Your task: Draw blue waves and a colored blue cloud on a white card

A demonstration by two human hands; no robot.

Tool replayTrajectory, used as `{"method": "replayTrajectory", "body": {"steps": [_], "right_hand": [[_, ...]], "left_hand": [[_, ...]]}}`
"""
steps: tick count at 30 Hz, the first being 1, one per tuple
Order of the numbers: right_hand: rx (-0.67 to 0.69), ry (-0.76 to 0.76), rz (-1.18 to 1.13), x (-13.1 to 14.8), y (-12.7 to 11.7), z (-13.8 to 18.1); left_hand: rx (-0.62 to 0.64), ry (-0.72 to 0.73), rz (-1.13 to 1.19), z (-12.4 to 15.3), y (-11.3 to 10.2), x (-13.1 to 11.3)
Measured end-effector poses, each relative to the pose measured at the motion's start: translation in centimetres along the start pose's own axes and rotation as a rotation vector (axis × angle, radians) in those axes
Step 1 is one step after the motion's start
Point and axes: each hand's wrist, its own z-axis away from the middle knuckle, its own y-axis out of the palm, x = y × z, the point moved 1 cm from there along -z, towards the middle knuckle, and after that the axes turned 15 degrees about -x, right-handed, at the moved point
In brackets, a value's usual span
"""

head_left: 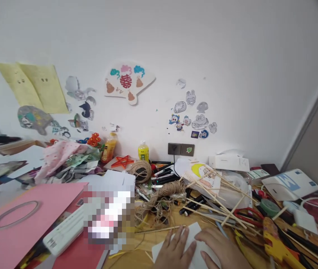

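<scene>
A sheet of white paper (194, 231) lies on the wooden table at the bottom of the head view, partly hidden beneath both hands. My left hand (173, 249) rests on it with fingers stretched out and slightly apart. On the paper's right side is my right hand (222, 247), its forefinger and thumb extended and apart, pointing left. The lower part of each hand is cut off by the frame's edge. Thin wooden sticks (212, 213) lie just beyond the fingers, close to black markers (192, 206).
Right of my hands lie red-handled scissors (249, 216) and a yellow glue gun (278, 243). Tangled twine (163, 198) and bottles (143, 151) stand toward the wall. At left are pink card (49, 213), a metal ring (15, 215), a white power strip (63, 231) and a pixelated patch.
</scene>
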Motion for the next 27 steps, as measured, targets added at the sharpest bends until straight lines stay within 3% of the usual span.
{"method": "replayTrajectory", "body": {"steps": [2, 4, 8, 11, 14, 16, 21, 27], "right_hand": [[-0.034, -0.009, 0.038, 1.0, 0.2, -3.7], [-0.02, 0.035, 0.07, 1.5, 1.3, -8.2], [0.214, -0.014, 0.365, 1.0, 5.8, -16.9], [0.317, -0.021, 0.46, -0.2, 9.3, -20.7], [0.394, -0.044, 0.533, -1.1, 11.5, -21.8], [0.407, -0.07, 0.565, -1.5, 12.2, -21.7], [0.43, -0.143, 0.627, -1.8, 12.9, -21.6], [0.489, -0.199, 0.671, -2.1, 13.6, -22.0]], "left_hand": [[-0.044, -0.037, -0.022, 0.2, 0.6, -0.3], [-0.011, -0.055, 0.013, 0.3, 0.9, -0.5], [0.125, -0.064, 0.098, 0.3, 1.1, -0.6], [0.118, -0.088, 0.134, 0.3, 1.3, -0.7], [0.132, -0.119, 0.174, 0.0, 1.4, -0.7], [0.208, -0.14, 0.226, -0.4, 1.0, -0.7], [0.409, -0.235, 0.396, -1.7, -0.4, -0.2], [0.491, -0.305, 0.468, -2.0, -0.3, -0.2]]}}
